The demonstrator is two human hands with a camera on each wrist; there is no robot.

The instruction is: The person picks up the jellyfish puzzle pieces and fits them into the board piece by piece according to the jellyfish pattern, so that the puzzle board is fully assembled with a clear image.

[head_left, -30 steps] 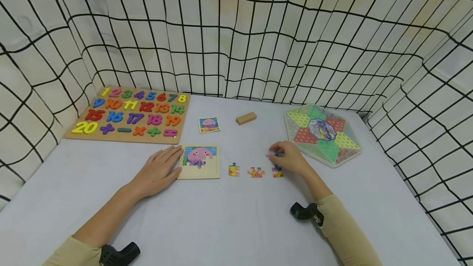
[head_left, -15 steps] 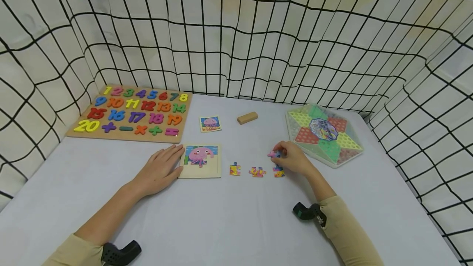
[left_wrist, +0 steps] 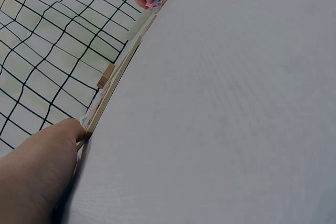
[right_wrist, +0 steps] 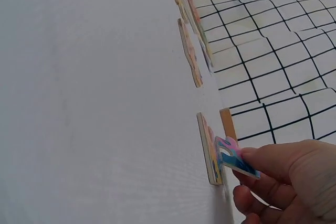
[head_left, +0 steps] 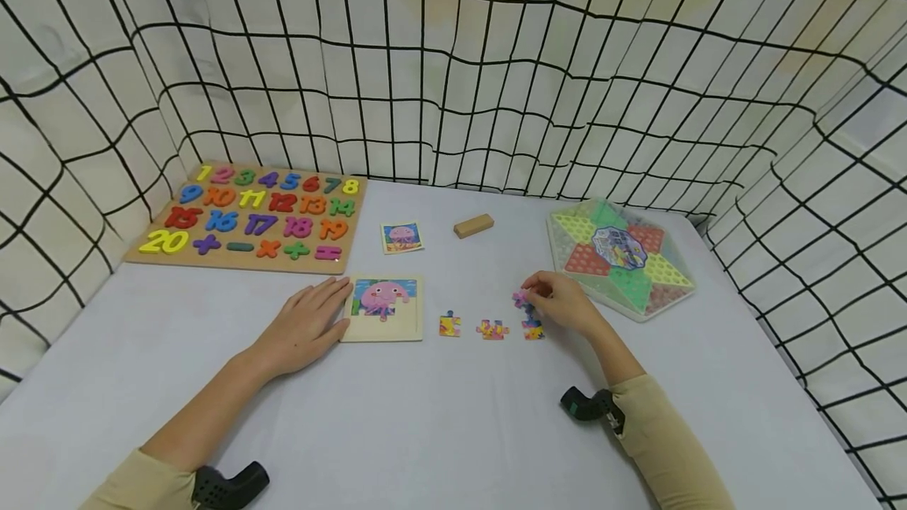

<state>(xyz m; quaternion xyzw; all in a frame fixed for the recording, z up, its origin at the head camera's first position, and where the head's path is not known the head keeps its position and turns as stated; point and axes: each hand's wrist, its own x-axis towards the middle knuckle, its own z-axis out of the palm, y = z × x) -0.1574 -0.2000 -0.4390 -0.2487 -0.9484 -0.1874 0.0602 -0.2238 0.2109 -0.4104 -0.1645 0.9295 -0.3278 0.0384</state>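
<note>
My left hand [head_left: 305, 329] lies with straight fingers along the left edge of a shallow wooden puzzle board [head_left: 386, 329]. A partly assembled pink octopus picture fills its upper part; the lower part is bare wood. Between thumb and fingers, my right hand [head_left: 560, 301] pinches a pink-and-blue jigsaw piece [right_wrist: 236, 163], tilted in the right wrist view. Just below that hand lies a yellow-and-purple piece [head_left: 533, 329]. To its left are a pink-and-yellow piece [head_left: 492, 330] and a mostly yellow piece [head_left: 449, 325], both flat on the table.
A small octopus picture card [head_left: 401, 238] and a wooden block [head_left: 473, 226] lie behind the board. The number board [head_left: 234, 264] is at the back left, a hexagonal game board [head_left: 631, 282] at the back right. Black netting [head_left: 439, 105] encloses the white table [head_left: 425, 431].
The piece in my right hand has turned slightly between the fingers, and more of it shows in the head view. My left hand stays on the puzzle board.
</note>
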